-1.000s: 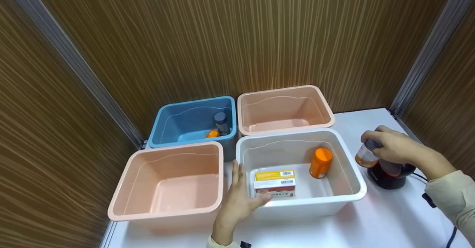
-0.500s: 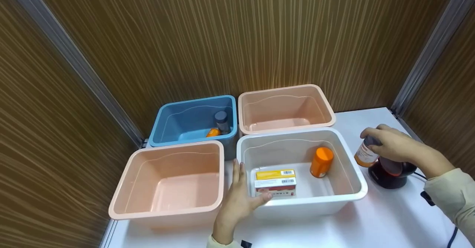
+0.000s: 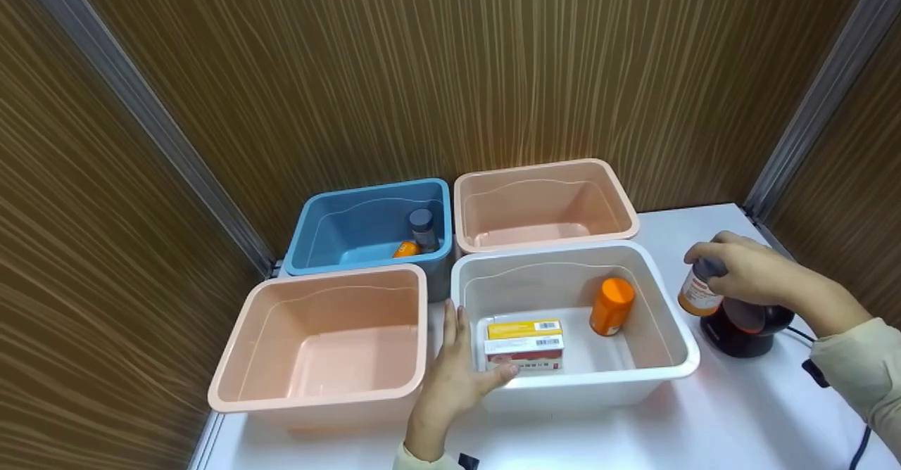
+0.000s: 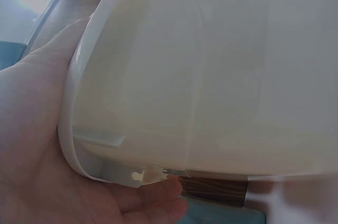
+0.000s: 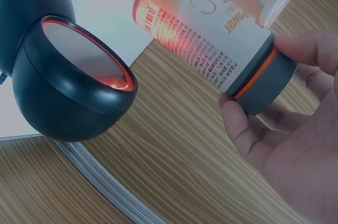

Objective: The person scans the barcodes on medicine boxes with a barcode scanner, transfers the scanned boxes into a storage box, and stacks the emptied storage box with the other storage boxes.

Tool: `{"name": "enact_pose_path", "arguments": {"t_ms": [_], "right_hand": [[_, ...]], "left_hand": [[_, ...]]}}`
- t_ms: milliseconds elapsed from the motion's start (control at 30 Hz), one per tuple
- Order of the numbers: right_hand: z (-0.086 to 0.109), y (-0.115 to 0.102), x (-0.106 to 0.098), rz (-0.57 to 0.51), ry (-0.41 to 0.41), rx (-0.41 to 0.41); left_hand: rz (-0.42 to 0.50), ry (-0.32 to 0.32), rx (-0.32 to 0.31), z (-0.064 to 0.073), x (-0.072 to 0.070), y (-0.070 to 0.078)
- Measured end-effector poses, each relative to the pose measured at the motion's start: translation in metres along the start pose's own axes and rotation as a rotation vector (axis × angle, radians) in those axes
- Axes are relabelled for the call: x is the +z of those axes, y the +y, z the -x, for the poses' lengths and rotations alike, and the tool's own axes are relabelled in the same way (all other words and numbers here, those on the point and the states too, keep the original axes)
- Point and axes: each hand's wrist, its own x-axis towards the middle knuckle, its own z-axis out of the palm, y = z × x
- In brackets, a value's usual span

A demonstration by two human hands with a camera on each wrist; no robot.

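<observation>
My right hand (image 3: pixel 752 269) grips a supplement bottle (image 3: pixel 698 294) by its dark grey cap (image 5: pixel 269 84). The bottle has an orange and white label and tilts in front of a black barcode scanner (image 3: pixel 739 331). Red light falls on the printed label in the right wrist view. My left hand (image 3: pixel 450 378) rests at the front left corner of a white bin (image 3: pixel 577 388), fingers straight along its side and thumb over the front rim. Inside that bin stand an orange bottle (image 3: pixel 612 307) and two small boxes, one yellow (image 3: pixel 521 329) and one white and red (image 3: pixel 524 354).
A blue bin (image 3: pixel 338 234) at the back left holds a grey-capped bottle (image 3: pixel 422 229) and an orange item (image 3: pixel 407 249). Pink bins stand at the front left (image 3: pixel 331 343) and back (image 3: pixel 542 206). A black cable (image 3: pixel 860 449) lies at the right. Wood-patterned walls enclose the table.
The bottle in my right hand has turned slightly, so more of its label shows in the head view. My left hand stays at the white bin's corner.
</observation>
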Motion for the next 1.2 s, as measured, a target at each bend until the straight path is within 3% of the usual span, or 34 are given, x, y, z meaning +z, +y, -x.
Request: {"name": "enact_pose_path", "arguments": {"t_ms": [367, 500, 733, 867, 1000, 1200], "right_hand": [[-0.002, -0.006, -0.007, -0.032, -0.049, 0.023], [-0.001, -0.008, -0.013, -0.006, 0.031, 0.0], [-0.009, -0.017, -0.035, 0.112, 0.276, -0.031], [-0.021, -0.032, -0.051, 0.095, 0.339, -0.067], [-0.037, -0.055, -0.062, 0.051, 0.385, -0.157], [-0.071, -0.1, -0.067, -0.004, 0.367, -0.227]], "left_hand": [[0.001, 0.0, -0.027, 0.0, -0.002, -0.002], [0.002, -0.006, -0.039, -0.001, -0.001, 0.0], [-0.005, -0.02, -0.054, -0.003, 0.002, 0.002], [0.004, -0.007, -0.047, -0.003, 0.002, 0.001], [0.018, 0.002, -0.039, -0.002, 0.001, 0.0], [0.013, -0.003, -0.047, -0.001, 0.001, 0.001]]}}
